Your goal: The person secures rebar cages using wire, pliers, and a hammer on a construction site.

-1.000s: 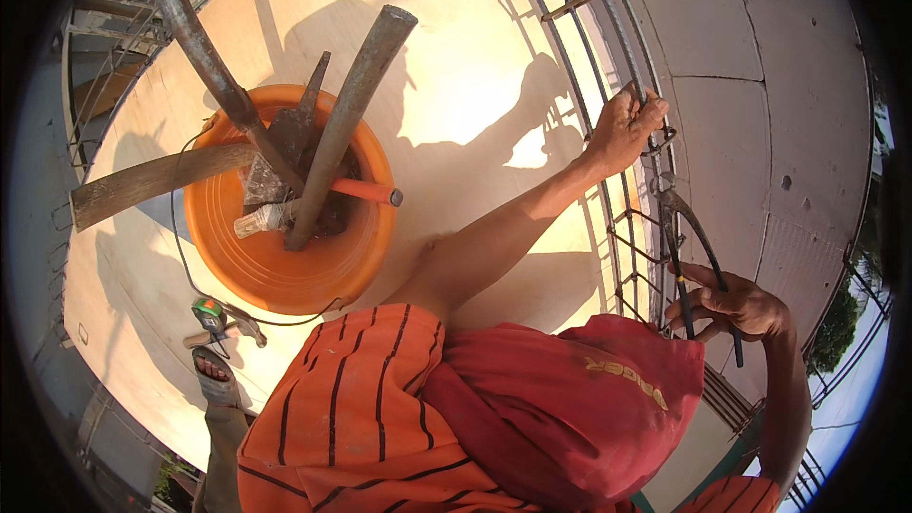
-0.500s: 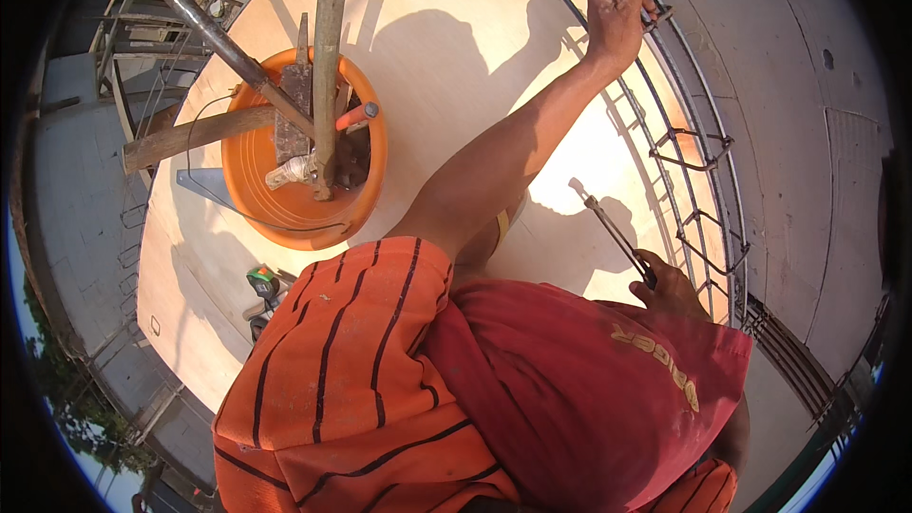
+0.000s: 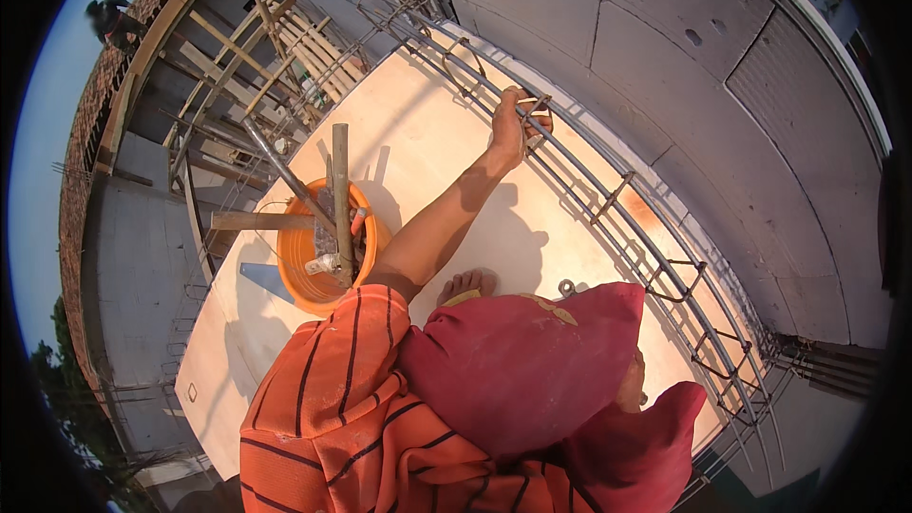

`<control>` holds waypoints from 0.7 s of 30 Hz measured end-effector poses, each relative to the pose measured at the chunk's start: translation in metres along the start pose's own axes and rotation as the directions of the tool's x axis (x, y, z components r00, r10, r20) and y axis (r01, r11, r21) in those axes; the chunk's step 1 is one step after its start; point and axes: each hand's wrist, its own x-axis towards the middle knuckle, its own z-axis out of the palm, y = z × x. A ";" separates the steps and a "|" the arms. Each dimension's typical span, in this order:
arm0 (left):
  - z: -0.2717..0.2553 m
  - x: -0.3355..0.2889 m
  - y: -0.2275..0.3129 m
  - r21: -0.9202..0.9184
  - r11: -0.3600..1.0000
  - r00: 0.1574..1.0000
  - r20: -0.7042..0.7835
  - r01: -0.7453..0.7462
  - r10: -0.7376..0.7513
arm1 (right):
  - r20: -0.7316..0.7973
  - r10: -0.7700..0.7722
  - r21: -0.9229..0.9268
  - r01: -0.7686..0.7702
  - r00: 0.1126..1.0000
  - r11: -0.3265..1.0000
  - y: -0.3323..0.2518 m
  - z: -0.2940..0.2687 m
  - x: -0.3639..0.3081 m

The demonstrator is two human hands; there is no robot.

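- Shirt (image 3: 313,370) and shorts (image 3: 522,370): orange with black stripes; plain red. Yellow print on a fold of the shorts is unreadable.
- Right hand: out of sight, state cannot be told. Half a second ago it showed beside the shorts with pincers.
- Metal tool end (image 3: 567,288): protrudes just past the shorts; remainder hidden.
- Foot (image 3: 470,285): yellow strap, on the board (image 3: 427,114), a pale sunlit sheet.
- Left hand (image 3: 513,123): fingers curled around a bar of the steel cage, as before.
- Steel cage (image 3: 611,199): runs along the board's right edge; more of its far end now shows.
- Bucket (image 3: 296,247): orange, near the board's left edge, holding long-handled tools; smaller in view than before.
- Wall (image 3: 665,66): grey, cracked, beyond the right edge.
- Poles (image 3: 318,52): stacked past the far edge.
- Person (image 3: 114,24): distant, by a tiled roof (image 3: 85,152).
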 end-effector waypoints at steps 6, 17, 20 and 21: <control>-0.006 0.001 0.004 0.010 1.000 1.000 -0.028 -0.013 0.013 | -0.249 0.050 0.077 -0.032 0.967 0.996 0.023 -0.003 -0.020; -0.011 0.014 0.006 0.111 0.992 0.997 0.037 -0.067 0.063 | -0.181 -0.067 0.058 0.078 0.981 0.995 -0.032 -0.046 -0.060; -0.019 0.010 0.009 0.120 0.991 0.996 0.073 -0.057 0.048 | -0.208 -0.181 -0.032 0.178 0.961 0.983 -0.067 -0.068 -0.048; -0.022 0.011 0.012 0.124 0.991 0.996 0.080 -0.059 0.049 | -0.243 -0.217 -0.064 0.207 0.945 0.976 -0.072 -0.074 -0.038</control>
